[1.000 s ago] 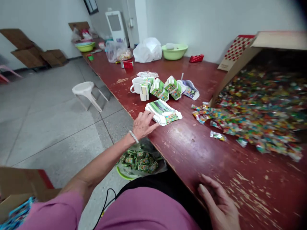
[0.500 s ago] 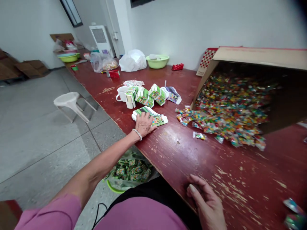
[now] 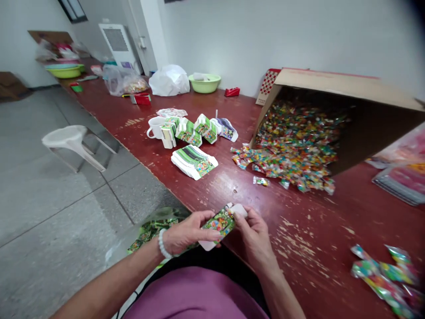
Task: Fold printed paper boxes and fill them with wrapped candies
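A small green printed carton [image 3: 222, 225] with white end flaps is held between both hands above the table's front edge. My left hand [image 3: 189, 232], a beaded bracelet at its wrist, grips the carton's left side with thumb on top. My right hand [image 3: 255, 230] pinches the flap at its other end. Beyond them a fanned stack of flat green cartons [image 3: 194, 161] lies on the red table. Behind the stack are bundles of green cartons [image 3: 189, 131], a white mug [image 3: 156, 127] and a purple printed carton [image 3: 227, 129].
On the right, a tipped cardboard box [image 3: 345, 82] spills wrapped candies [image 3: 295, 164] onto the table. More candies [image 3: 378, 274] lie near right. A bag of green packets [image 3: 152, 230] sits below the edge. A white stool [image 3: 68, 137] stands left; a green basin [image 3: 205, 83] is at the back.
My left hand has come back from the stack with one carton. My right hand has moved up and taken hold of its other end. The view has shifted right.
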The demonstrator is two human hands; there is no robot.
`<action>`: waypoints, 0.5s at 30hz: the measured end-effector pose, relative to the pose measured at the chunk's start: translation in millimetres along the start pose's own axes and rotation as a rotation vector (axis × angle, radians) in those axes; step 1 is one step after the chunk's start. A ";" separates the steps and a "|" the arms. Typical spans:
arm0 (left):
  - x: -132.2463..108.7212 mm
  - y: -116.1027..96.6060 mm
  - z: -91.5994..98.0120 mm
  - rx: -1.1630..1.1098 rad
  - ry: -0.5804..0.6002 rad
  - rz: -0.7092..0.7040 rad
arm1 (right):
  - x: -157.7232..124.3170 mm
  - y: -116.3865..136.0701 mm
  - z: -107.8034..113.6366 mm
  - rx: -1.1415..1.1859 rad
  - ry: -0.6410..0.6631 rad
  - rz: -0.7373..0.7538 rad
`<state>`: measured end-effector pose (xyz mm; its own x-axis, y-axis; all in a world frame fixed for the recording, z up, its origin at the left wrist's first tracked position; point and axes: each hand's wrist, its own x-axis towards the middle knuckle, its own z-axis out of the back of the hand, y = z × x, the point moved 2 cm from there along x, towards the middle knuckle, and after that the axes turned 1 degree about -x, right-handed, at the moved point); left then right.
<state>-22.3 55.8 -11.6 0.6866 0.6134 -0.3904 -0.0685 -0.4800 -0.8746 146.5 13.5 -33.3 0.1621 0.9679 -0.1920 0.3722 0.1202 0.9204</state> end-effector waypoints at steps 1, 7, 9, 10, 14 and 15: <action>-4.2 3.7 -6.9 -0.152 0.141 0.069 | -2.0 1.1 -3.2 -0.018 0.066 -0.011; -6.8 18.7 -23.6 -0.432 0.488 0.129 | -22.7 12.7 -12.3 -0.032 0.298 -0.069; -6.1 21.3 -25.3 -0.434 0.474 0.114 | -28.3 17.4 -14.6 -0.033 0.312 -0.076; -6.3 21.6 -26.0 -0.423 0.464 0.102 | -30.8 19.3 -15.8 -0.045 0.315 -0.077; -9.3 18.4 -28.5 -0.315 0.422 0.075 | -39.1 23.7 -19.7 -0.073 0.316 -0.064; -10.3 17.2 -28.9 -0.293 0.405 0.074 | -40.6 24.1 -20.1 -0.071 0.313 -0.054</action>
<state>-9.6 23.1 -14.4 0.9172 0.3067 -0.2544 0.0389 -0.7042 -0.7090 130.5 -18.5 3.5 -0.1495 0.9791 -0.1376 0.3060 0.1781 0.9352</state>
